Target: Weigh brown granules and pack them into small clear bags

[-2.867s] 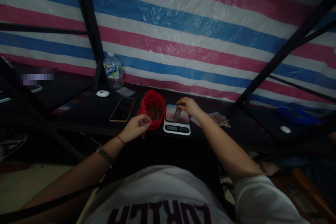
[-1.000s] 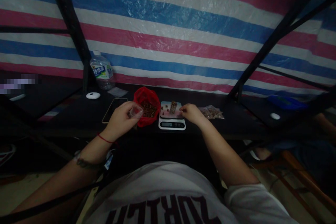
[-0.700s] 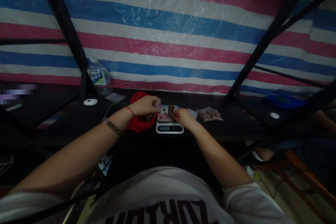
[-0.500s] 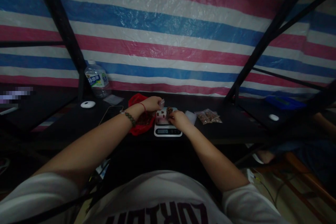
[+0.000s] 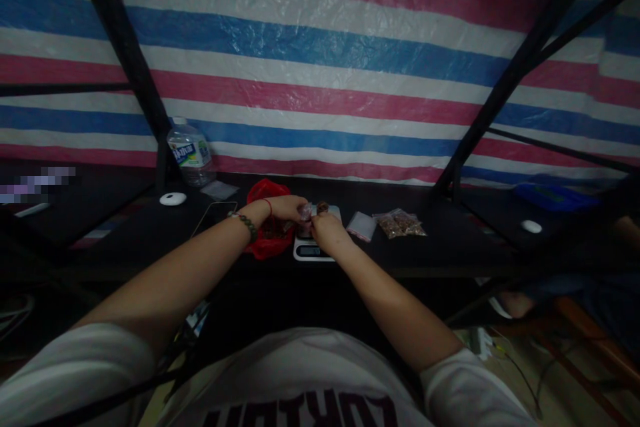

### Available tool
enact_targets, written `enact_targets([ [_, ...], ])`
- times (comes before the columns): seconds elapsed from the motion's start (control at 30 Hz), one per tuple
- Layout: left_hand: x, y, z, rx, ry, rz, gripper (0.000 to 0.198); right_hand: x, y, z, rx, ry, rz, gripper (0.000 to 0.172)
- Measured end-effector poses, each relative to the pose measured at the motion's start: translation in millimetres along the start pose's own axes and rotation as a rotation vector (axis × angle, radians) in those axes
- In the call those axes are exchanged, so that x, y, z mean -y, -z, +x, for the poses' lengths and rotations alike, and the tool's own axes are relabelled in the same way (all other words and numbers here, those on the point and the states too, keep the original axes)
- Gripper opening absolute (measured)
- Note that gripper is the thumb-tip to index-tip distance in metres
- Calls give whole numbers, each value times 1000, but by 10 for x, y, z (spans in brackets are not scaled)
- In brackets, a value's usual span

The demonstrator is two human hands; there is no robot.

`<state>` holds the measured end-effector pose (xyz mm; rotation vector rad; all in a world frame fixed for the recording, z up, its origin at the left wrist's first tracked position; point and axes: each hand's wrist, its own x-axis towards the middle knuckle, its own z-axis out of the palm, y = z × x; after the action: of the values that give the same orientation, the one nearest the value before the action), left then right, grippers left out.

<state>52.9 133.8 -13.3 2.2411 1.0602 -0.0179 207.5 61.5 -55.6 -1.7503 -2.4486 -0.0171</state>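
Observation:
My left hand point(image 5: 291, 207) is closed, pinching a small clear plastic bag point(image 5: 304, 212) over the left side of a white digital kitchen scale point(image 5: 301, 256). Fingers bent together, my right hand point(image 5: 327, 230) reaches in from the right above the scale, close to the bag; what its fingertips hold is hidden. A small brown clump point(image 5: 323, 207) shows just behind the right hand, at the back of the scale. Left of the scale, partly under my left wrist, lies an open red plastic bag point(image 5: 267, 248) with small brown pieces inside.
Right of the scale lie a stack of flat clear bags point(image 5: 361, 226) and filled zip bags of brown pieces point(image 5: 400, 224). Toward the left are a phone point(image 5: 215, 215), a white mouse point(image 5: 173, 199) and a large clear bottle point(image 5: 191, 153). Dark metal posts point(image 5: 477, 120) flank the table.
My right hand has moved left across the scale, toward the left hand. The left hand has lowered slightly with the clear bag. The white, brown-spotted thing on the scale is now mostly covered.

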Motion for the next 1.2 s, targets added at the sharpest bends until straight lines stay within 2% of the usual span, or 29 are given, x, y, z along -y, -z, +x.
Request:
enact_targets([
  [0.13,-3,-35,-86,51,-13,-61,23,11,-33,18,-22,35,-14,30],
  [0.3,3,-127,-91,-44,-37,-20,31,-59,-29,8,9,38,-24,29],
  [0.4,18,-172,-57,-66,-32,3,30,-105,-17,-5,10,32,-18,29],
  [0.57,7,-188,-21,-31,-2,59,26,-153,-20,-49,-13,56,-12,27],
  [0.77,-83,-195,4,-97,-90,185,18,-184,-6,-100,-30,52,22,26],
  [0.87,-122,-204,16,-113,-88,243,18,-196,-3,-101,-45,52,31,26],
  [0.97,-156,-151,-34,-136,-45,273,20,-209,-15,-99,-58,57,21,26],
  [1.07,-154,-8,-169,-194,-40,297,23,-223,-32,-96,-46,57,13,27],
  [1.2,-42,180,-384,-266,36,389,20,-230,-24,-83,-51,83,40,28],
])
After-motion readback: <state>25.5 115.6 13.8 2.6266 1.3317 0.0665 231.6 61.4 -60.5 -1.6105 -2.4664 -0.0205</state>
